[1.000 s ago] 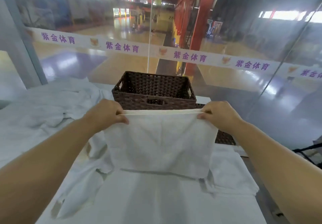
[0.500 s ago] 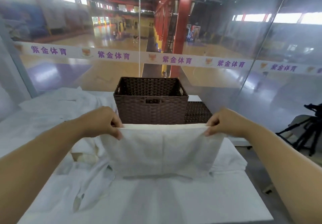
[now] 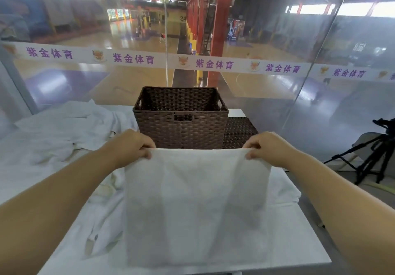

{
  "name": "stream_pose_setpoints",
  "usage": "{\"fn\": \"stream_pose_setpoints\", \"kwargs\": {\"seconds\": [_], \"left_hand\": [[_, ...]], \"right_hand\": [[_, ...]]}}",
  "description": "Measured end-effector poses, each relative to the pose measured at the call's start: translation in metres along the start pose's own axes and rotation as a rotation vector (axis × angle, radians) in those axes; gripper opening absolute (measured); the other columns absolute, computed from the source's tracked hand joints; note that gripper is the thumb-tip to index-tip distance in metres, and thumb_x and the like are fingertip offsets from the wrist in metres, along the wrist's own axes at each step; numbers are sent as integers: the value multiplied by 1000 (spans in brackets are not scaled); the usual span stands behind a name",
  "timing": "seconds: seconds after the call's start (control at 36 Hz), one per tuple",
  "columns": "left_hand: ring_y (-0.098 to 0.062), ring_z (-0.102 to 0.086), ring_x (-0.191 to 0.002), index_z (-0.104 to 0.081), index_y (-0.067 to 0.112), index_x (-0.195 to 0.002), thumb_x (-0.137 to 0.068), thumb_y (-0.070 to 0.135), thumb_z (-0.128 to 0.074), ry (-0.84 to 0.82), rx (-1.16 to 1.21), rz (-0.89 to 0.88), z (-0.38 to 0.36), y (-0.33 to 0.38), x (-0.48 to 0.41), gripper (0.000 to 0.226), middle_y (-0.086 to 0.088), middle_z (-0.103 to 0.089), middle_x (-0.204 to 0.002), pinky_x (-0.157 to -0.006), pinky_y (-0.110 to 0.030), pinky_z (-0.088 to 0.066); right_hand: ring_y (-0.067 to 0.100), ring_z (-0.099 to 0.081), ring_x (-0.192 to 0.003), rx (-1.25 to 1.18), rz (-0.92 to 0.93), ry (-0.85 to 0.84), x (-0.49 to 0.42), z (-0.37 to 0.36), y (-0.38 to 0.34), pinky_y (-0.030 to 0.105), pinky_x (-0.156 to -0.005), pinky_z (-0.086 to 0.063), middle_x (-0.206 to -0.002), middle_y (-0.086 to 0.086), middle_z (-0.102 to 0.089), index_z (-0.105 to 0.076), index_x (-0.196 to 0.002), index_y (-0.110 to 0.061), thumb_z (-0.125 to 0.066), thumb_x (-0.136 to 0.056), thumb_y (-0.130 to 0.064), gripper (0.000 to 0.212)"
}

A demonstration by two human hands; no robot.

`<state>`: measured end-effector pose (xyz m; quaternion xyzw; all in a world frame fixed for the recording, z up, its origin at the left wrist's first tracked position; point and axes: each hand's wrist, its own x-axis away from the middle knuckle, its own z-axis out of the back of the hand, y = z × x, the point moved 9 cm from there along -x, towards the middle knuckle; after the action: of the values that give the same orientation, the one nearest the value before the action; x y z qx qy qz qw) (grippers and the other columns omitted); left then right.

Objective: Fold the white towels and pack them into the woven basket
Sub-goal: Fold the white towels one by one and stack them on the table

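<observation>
Just beyond my grip the woven basket [image 3: 181,125] is standing with a dark woven panel [image 3: 238,131] lying just beside it. A heap of loose towels [image 3: 59,129] is sprawling out past my left hand [image 3: 130,146], and a tripod [image 3: 372,157] is standing off beyond my right hand [image 3: 269,148]. The white towel [image 3: 196,200] is hanging below my grip, hiding much of the surface [image 3: 299,242] and the basket's foot, and the basket's floor is sitting out of sight. Both arms are reaching forward, each hand pinching one top corner, fingers curling over the edge, stretching the towel flat between them.
</observation>
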<state>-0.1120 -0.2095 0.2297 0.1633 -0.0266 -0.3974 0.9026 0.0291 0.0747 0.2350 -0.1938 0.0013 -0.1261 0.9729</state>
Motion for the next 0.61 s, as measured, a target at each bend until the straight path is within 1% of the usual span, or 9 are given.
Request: {"fn": "stream_pose_setpoints", "kwargs": {"seconds": [0.03,0.06,0.14,0.22,0.28,0.36,0.44,0.56,0.61], "left_hand": [[-4,-56,-78,-64,39,-75,-85,21,-66,31,-12,-2,1,-2,-4,21,24,-61,-76,-64,-16,-36],[-5,-57,-79,-67,34,-74,-87,20,-63,68,-20,-3,5,-3,-7,20,22,-63,-78,-65,-19,-37],[-9,-57,-80,-73,22,-90,-90,18,-59,236,-63,-13,26,-3,-14,14,10,-71,-90,-69,-23,-37],[-10,-53,-74,-71,21,-94,-91,25,-59,346,-86,-32,46,1,-16,13,6,-70,-88,-67,-26,-37],[-12,-55,-74,-70,22,-95,-91,28,-59,337,-113,-47,47,3,-17,13,6,-70,-87,-65,-27,-38],[-11,-54,-72,-68,22,-99,-91,27,-58,237,-137,-37,23,-2,-14,14,4,-70,-89,-62,-25,-37],[-14,-56,-79,-68,23,-100,-92,27,-56,98,-130,7,-28,-10,-1,15,4,-70,-93,-65,-27,-35],[-13,-59,-86,-65,29,-96,-93,29,-53,-140,-83,81,-112,-24,30,13,7,-68,-94,-73,-27,-43],[-12,-59,-85,-63,30,-94,-92,28,-52,-250,-41,121,-148,-31,48,12,9,-67,-93,-73,-27,-45]], "right_hand": [[9,-60,-85,12,0,35,-5,2,1,20,-70,-40,-85,-11,-67,-73,-89,-25,-72,-81,-21,9],[10,-60,-86,6,-1,81,-10,6,3,21,-72,-39,-86,-9,-68,-74,-89,-24,-71,-83,-21,8],[12,-59,-86,-56,22,240,-18,23,6,23,-76,-40,-88,-5,-69,-75,-90,-20,-67,-85,-17,10],[11,-59,-83,-130,42,365,-21,39,8,19,-71,-38,-85,-8,-67,-75,-89,-19,-65,-86,-13,12],[12,-58,-81,-116,60,394,-22,43,9,17,-68,-37,-84,-8,-66,-75,-90,-18,-65,-86,-13,12],[15,-60,-80,-65,93,322,-22,26,14,23,-72,-41,-86,-5,-69,-75,-89,-17,-66,-86,-13,10],[12,-61,-79,-46,58,200,-17,-14,30,24,-73,-44,-85,-9,-70,-75,-90,-20,-68,-86,-18,9],[8,-58,-86,65,-3,-28,-1,-90,52,18,-75,-40,-94,-10,-71,-74,-95,-24,-64,-89,-26,12],[11,-59,-89,51,-52,-152,12,-129,64,20,-75,-43,-95,-8,-71,-73,-95,-24,-63,-90,-24,12]]}}
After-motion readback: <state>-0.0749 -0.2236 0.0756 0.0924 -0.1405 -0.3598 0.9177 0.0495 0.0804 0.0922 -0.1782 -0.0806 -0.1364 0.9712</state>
